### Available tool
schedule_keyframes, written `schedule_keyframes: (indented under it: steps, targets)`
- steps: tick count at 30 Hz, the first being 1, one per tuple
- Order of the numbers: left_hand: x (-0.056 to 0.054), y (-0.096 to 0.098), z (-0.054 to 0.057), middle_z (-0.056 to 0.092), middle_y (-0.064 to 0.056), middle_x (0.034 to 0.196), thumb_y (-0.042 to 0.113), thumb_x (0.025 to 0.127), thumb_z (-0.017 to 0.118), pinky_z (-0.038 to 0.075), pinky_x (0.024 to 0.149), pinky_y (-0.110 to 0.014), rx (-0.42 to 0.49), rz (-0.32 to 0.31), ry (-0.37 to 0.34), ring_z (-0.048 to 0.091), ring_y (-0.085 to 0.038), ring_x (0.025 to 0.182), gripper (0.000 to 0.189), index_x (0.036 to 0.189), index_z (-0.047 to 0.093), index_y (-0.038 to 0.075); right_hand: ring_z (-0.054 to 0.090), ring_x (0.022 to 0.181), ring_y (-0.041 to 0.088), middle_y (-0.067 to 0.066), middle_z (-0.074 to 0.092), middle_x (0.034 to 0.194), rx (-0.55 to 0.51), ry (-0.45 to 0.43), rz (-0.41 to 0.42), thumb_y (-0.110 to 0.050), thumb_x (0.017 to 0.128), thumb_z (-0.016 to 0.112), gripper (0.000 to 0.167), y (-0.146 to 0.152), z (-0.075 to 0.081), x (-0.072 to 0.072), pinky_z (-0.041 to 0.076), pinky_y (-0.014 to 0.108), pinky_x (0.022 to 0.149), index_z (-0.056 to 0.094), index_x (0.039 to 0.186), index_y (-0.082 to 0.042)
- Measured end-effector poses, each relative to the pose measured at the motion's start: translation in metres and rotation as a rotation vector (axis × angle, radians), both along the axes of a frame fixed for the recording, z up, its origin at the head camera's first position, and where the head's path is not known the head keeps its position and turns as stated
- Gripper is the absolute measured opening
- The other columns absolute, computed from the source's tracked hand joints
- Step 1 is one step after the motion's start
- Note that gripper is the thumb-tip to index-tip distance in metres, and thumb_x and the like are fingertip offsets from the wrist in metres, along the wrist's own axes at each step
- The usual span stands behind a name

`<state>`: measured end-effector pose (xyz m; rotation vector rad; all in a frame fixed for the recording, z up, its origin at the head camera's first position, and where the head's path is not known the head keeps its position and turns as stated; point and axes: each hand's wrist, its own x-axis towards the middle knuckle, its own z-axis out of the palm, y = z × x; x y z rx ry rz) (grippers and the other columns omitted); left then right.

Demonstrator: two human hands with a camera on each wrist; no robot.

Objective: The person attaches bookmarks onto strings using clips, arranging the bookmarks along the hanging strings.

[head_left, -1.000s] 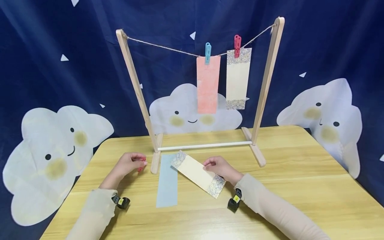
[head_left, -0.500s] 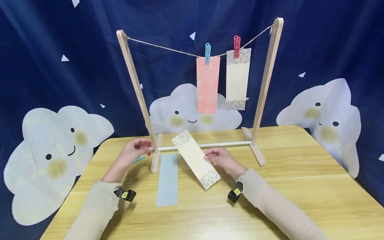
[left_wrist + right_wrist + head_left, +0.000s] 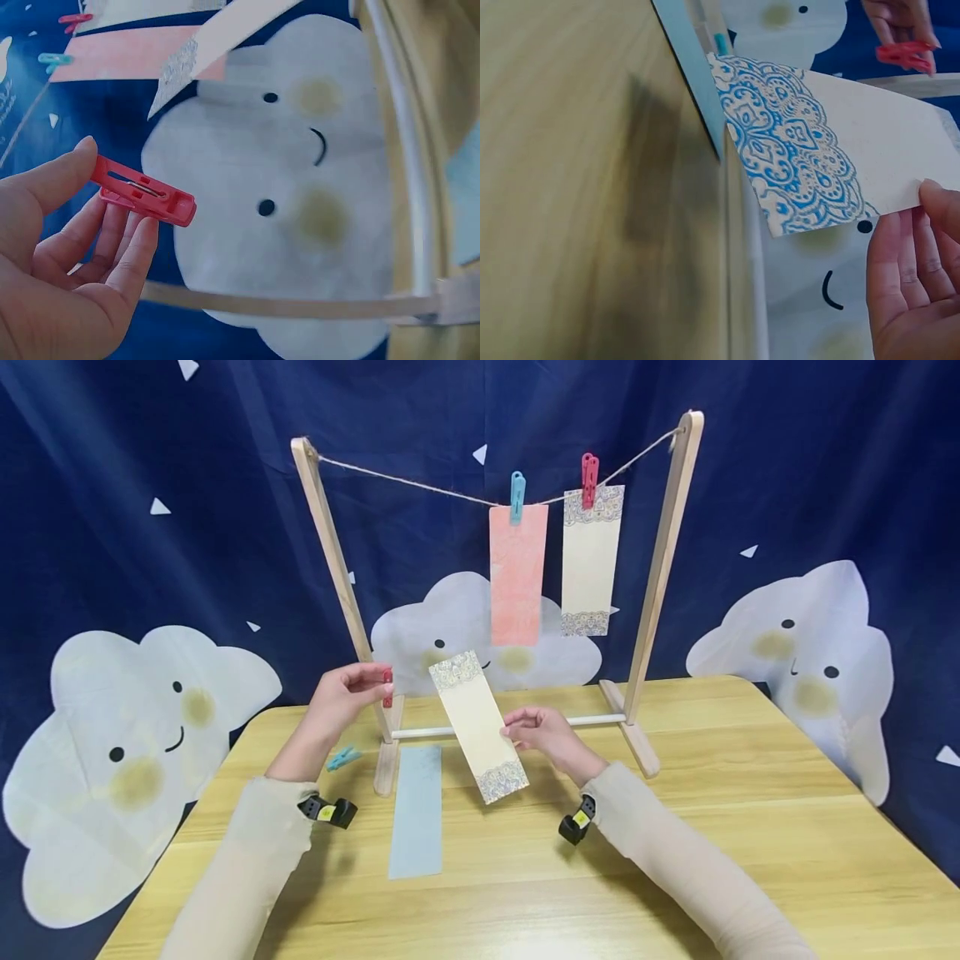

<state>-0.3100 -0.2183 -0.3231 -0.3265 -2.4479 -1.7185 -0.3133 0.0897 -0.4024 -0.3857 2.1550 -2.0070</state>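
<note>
Readying the loose patterned card (image 3: 477,724) for pegging seemed the step in hand. Above the tabletop (image 3: 510,893), its edge was pinched by the right hand (image 3: 545,735); farther off, a red peg (image 3: 146,195) was pinched by the left hand (image 3: 340,696). Both probably needed to be raised to the string (image 3: 423,486) beyond.

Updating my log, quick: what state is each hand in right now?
Left hand: pinching a red clothespin.
Right hand: pinching a cream card by its edge.
</note>
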Motion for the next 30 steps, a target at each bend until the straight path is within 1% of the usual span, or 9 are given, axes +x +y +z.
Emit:
schedule_keyframes:
  steps: [2, 5, 9, 11, 14, 16, 22, 27, 30]
  targets:
    - [-0.003, 0.004, 0.01, 0.064, 0.007, 0.095, 0.015, 0.087, 0.069, 0.048, 0.075, -0.016, 0.002, -0.001, 0.009, 0.06, -0.003, 0.084, 0.042, 0.122, 0.058, -0.004, 0.061, 0.071, 0.011, -0.002, 0.068, 0.08, 0.0, 0.024, -0.014, 0.001, 0.084, 0.064, 0.02, -0.003, 0.005, -0.001, 0.055, 0.032, 0.073, 0.061, 0.103, 0.008]
    - [-0.005, 0.011, 0.024, 0.064, 0.01, 0.094, 0.018, 0.087, 0.069, 0.047, 0.079, -0.018, 0.014, -0.003, 0.017, 0.06, -0.005, 0.086, 0.042, 0.123, 0.058, -0.001, 0.063, 0.071, 0.011, 0.0, 0.069, 0.082, -0.009, 0.059, -0.032, 0.002, 0.085, 0.063, 0.021, -0.007, 0.011, -0.005, 0.055, 0.032, 0.072, 0.06, 0.104, 0.01]
    - [-0.01, 0.019, 0.039, 0.064, 0.014, 0.092, 0.019, 0.086, 0.07, 0.045, 0.081, -0.022, 0.029, -0.013, 0.046, 0.06, -0.007, 0.088, 0.039, 0.121, 0.06, 0.001, 0.064, 0.071, 0.01, 0.0, 0.07, 0.082, -0.026, 0.092, -0.058, 0.002, 0.086, 0.062, 0.02, -0.011, 0.02, -0.01, 0.055, 0.029, 0.07, 0.06, 0.104, 0.011]
    - [-0.013, 0.023, 0.046, 0.064, 0.015, 0.091, 0.017, 0.087, 0.069, 0.045, 0.081, -0.023, 0.036, -0.018, 0.076, 0.06, -0.007, 0.088, 0.037, 0.119, 0.061, 0.002, 0.063, 0.07, 0.01, -0.002, 0.069, 0.08, -0.038, 0.11, -0.077, 0.002, 0.086, 0.061, 0.02, -0.012, 0.026, -0.013, 0.054, 0.028, 0.069, 0.06, 0.104, 0.011]
    - [-0.017, 0.03, 0.06, 0.066, 0.012, 0.092, 0.016, 0.088, 0.068, 0.045, 0.081, -0.022, 0.052, -0.032, 0.118, 0.06, -0.007, 0.088, 0.034, 0.117, 0.062, 0.001, 0.063, 0.07, 0.009, -0.004, 0.068, 0.078, -0.05, 0.157, -0.114, 0.001, 0.086, 0.062, 0.019, -0.015, 0.035, -0.018, 0.055, 0.031, 0.072, 0.061, 0.103, 0.01]
    - [-0.019, 0.035, 0.07, 0.067, 0.006, 0.097, 0.015, 0.089, 0.067, 0.046, 0.083, -0.021, 0.053, -0.039, 0.146, 0.06, -0.007, 0.09, 0.034, 0.118, 0.062, -0.001, 0.062, 0.071, 0.008, -0.006, 0.067, 0.078, -0.062, 0.18, -0.139, 0.001, 0.087, 0.063, 0.02, -0.017, 0.043, -0.021, 0.055, 0.031, 0.073, 0.061, 0.104, 0.009]
    - [-0.026, 0.051, 0.102, 0.067, -0.006, 0.105, 0.012, 0.089, 0.065, 0.047, 0.084, -0.021, 0.056, -0.038, 0.23, 0.061, -0.009, 0.091, 0.031, 0.116, 0.062, -0.002, 0.061, 0.073, 0.008, -0.008, 0.066, 0.078, -0.091, 0.253, -0.197, -0.001, 0.086, 0.065, 0.018, -0.024, 0.069, -0.031, 0.054, 0.025, 0.069, 0.062, 0.102, 0.007]
    - [-0.034, 0.064, 0.129, 0.067, -0.006, 0.101, 0.012, 0.088, 0.066, 0.047, 0.088, -0.025, 0.037, -0.006, 0.267, 0.061, -0.01, 0.089, 0.029, 0.114, 0.064, -0.001, 0.06, 0.073, 0.007, -0.005, 0.066, 0.08, -0.123, 0.309, -0.223, -0.002, 0.086, 0.066, 0.017, -0.029, 0.085, -0.037, 0.054, 0.025, 0.068, 0.062, 0.101, 0.006]
    - [-0.038, 0.071, 0.145, 0.068, -0.002, 0.094, 0.01, 0.087, 0.067, 0.048, 0.087, -0.025, 0.062, 0.018, 0.289, 0.061, -0.009, 0.085, 0.027, 0.112, 0.065, -0.002, 0.06, 0.071, 0.007, -0.004, 0.067, 0.08, -0.133, 0.327, -0.244, -0.001, 0.086, 0.066, 0.018, -0.03, 0.091, -0.04, 0.054, 0.025, 0.067, 0.063, 0.102, 0.007]
